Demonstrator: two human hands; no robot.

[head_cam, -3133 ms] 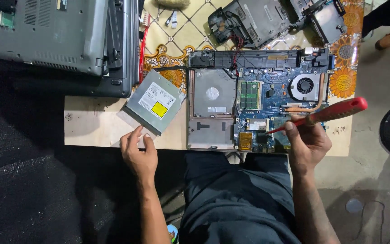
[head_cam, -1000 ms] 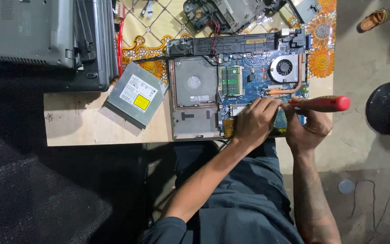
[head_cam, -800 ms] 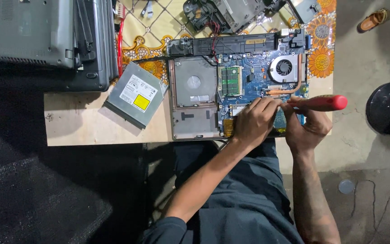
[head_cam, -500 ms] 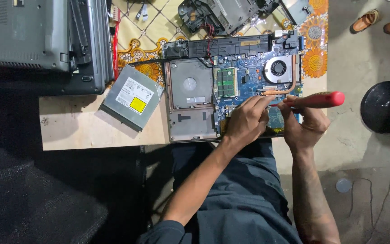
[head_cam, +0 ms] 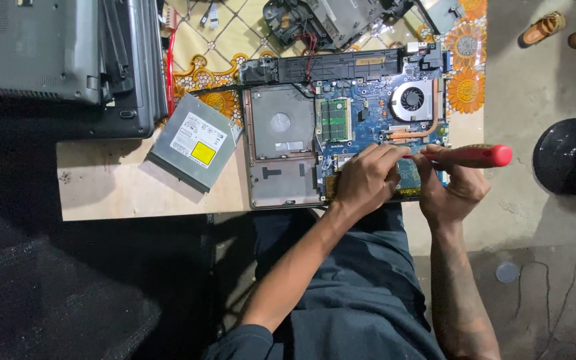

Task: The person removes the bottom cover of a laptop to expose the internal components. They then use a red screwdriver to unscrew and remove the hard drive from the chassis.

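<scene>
While the left hand (head_cam: 367, 179) rests curled on the motherboard (head_cam: 368, 127), the right hand's (head_cam: 449, 187) grip clasps a red screwdriver (head_cam: 475, 155).

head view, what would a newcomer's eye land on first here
The opened laptop at centre, its blue board and fan bare. Both hands meet at its near edge: the right hand holds a red screwdriver, and the left hand rests on the board. Left of it lies a grey drive.

Both hands meet over the opened laptop's blue motherboard (head_cam: 368, 127) — left hand (head_cam: 365, 180) resting fingertips there, right hand (head_cam: 449, 190) gripping a red-handled screwdriver (head_cam: 475, 156) (tip hidden) — near the wooden board's (head_cam: 115, 187) front edge.
</scene>
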